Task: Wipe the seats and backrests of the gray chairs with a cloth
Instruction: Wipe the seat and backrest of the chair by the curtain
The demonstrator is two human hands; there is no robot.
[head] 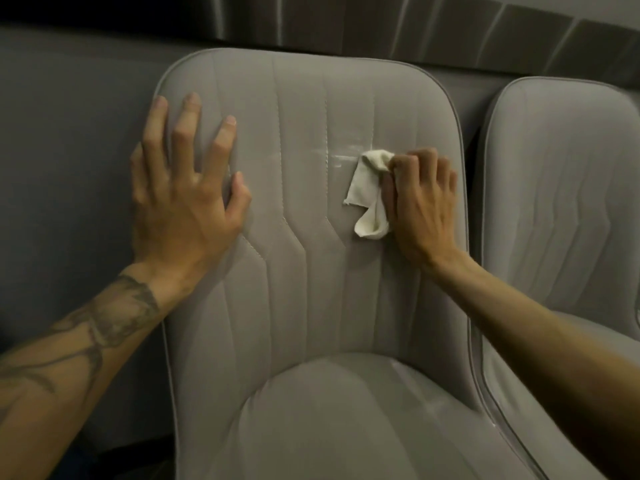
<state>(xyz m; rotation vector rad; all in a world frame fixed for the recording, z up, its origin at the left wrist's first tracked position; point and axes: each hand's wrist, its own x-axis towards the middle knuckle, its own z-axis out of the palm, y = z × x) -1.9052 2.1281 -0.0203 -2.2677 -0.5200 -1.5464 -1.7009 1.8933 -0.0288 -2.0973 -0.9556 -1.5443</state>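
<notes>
Soft, limp cloth [369, 197] likely wipes best bunched; right hand [422, 206] pinches it near the backrest [304, 133] right edge, left hand [180, 192] presses spread.

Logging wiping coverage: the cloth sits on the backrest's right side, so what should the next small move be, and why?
Probably sweep the cloth leftward across the backrest with the right hand. A shiny streak ends left of the cloth, and the panels toward the left hand, which rests spread on the backrest's edge, show no sheen.
</notes>
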